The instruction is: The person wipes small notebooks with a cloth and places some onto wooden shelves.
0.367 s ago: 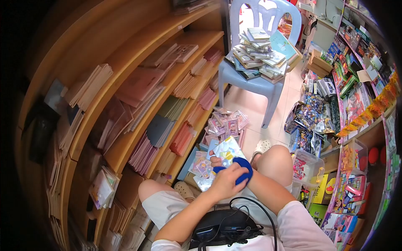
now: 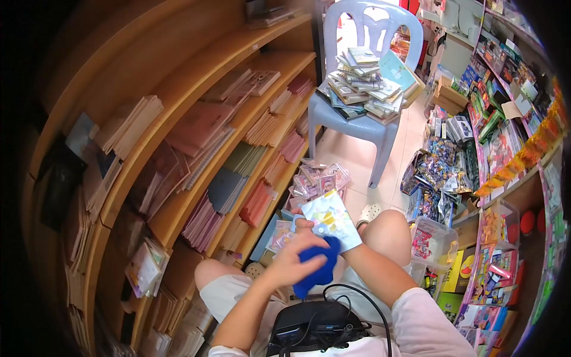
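My left hand (image 2: 292, 262) comes in from the lower left and holds a crumpled blue cloth (image 2: 320, 268), its fingers lying over the cloth. The cloth hangs in front of my right wrist. A thin square booklet (image 2: 331, 221) with a pale blue and yellow cover is held by my right hand (image 2: 304, 224); a thumb or finger shows at its left edge, and the cloth and booklet hide the rest. The cloth overlaps the booklet's lower edge.
Wooden shelves (image 2: 270, 62) with notebooks and envelopes fill the left. A blue plastic chair (image 2: 351, 126) bears stacked books (image 2: 363, 83). Plastic packets (image 2: 321, 178) lie on the floor. Shelves of toys (image 2: 496, 149) and a clear bin (image 2: 433, 241) stand right. A black bag (image 2: 315, 327) rests at my lap.
My left hand has moved slightly left and down with the cloth, which now hangs looser and lower. More of the booklet shows, and its lower right corner is uncovered.
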Tool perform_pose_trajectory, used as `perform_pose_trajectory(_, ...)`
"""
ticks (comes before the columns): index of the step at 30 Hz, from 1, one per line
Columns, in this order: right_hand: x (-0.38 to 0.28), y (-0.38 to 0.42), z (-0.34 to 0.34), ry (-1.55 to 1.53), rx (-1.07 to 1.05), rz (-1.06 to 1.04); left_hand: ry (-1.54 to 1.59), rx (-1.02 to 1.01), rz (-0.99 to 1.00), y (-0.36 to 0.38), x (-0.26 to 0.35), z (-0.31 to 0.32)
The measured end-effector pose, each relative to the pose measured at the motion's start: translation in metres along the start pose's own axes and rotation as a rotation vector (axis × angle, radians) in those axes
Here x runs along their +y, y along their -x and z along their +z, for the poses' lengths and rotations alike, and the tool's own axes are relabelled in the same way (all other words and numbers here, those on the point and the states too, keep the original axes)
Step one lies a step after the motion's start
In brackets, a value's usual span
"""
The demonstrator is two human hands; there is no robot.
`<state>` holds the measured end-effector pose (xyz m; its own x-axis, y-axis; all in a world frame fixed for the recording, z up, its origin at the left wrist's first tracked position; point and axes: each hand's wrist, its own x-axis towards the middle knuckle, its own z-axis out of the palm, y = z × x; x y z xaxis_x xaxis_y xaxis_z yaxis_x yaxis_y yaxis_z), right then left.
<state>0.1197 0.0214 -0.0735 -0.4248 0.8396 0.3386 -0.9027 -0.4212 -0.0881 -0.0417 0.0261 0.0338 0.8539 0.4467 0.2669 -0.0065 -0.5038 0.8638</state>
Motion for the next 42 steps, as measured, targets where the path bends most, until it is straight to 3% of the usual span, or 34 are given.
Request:
perform_pose_trajectory(2,0.004,0.01,0.022,0.432,0.516,-0.2,0.027,0.285,-0.031,-0.01,-0.003,-0.018)
perform_pose_trajectory(4,0.007,0.018,0.002,0.129,0.239,-0.383,-0.239,0.509,-0.087,-0.023,-0.002,-0.026)
perform_pose_trajectory(5,0.007,0.018,-0.009,0.165,0.193,-0.427,-0.303,0.53,-0.055,-0.03,-0.006,-0.024)
perform_pose_trajectory(7,0.003,0.019,-0.022,0.164,0.133,-0.431,-0.435,0.413,-0.016,-0.038,-0.013,-0.011)
perform_pose_trajectory(11,0.006,0.018,-0.058,0.238,0.516,-0.276,-0.627,0.218,-0.062,-0.044,-0.01,0.013)
perform_pose_trajectory(16,0.016,0.011,-0.016,0.345,0.367,-0.256,-0.77,0.024,-0.018,-0.036,-0.011,0.005)
perform_pose_trajectory(19,0.017,0.023,-0.005,0.309,0.488,-0.248,-0.84,-0.052,-0.002,-0.023,-0.012,0.004)
perform_pose_trajectory(22,0.003,0.013,-0.005,0.395,0.047,-0.12,-0.951,-0.203,-0.073,-0.004,-0.026,0.005)
perform_pose_trajectory(23,0.008,0.011,0.025,0.089,0.115,-0.07,-0.984,-0.273,-0.063,0.004,-0.03,0.003)
perform_pose_trajectory(25,0.012,0.011,0.03,0.546,0.031,-0.318,-0.924,-0.209,-0.055,0.013,-0.031,0.0)
perform_pose_trajectory(27,0.008,0.018,0.012,0.504,-0.003,-0.247,-0.859,-0.172,-0.094,0.018,-0.026,-0.002)
perform_pose_trajectory(28,0.006,0.023,0.002,0.521,0.081,-0.186,-0.834,-0.134,-0.106,0.019,-0.025,-0.003)
perform_pose_trajectory(31,-0.004,0.006,-0.047,0.214,-0.052,-0.02,-0.751,-0.002,-0.125,0.017,-0.026,-0.007)
perform_pose_trajectory(34,0.004,0.011,-0.045,0.425,0.222,-0.195,-0.622,0.234,-0.201,0.013,-0.01,-0.011)
perform_pose_trajectory(35,0.003,0.008,-0.046,0.346,0.204,-0.219,-0.591,0.339,-0.163,0.008,-0.005,-0.009)
perform_pose_trajectory(38,0.015,-0.001,-0.011,0.309,0.821,-0.187,-0.491,0.313,-0.02,-0.009,0.006,0.012)
perform_pose_trajectory(39,0.021,-0.009,-0.03,0.014,0.532,-0.229,-0.463,0.23,-0.011,-0.012,0.0,0.026)
perform_pose_trajectory(41,0.016,-0.009,-0.038,-0.147,0.263,-0.154,-0.455,0.117,-0.004,-0.014,-0.003,0.049)
perform_pose_trajectory(42,0.015,-0.002,-0.04,-0.181,0.227,-0.144,-0.439,0.107,-0.009,-0.012,-0.005,0.053)
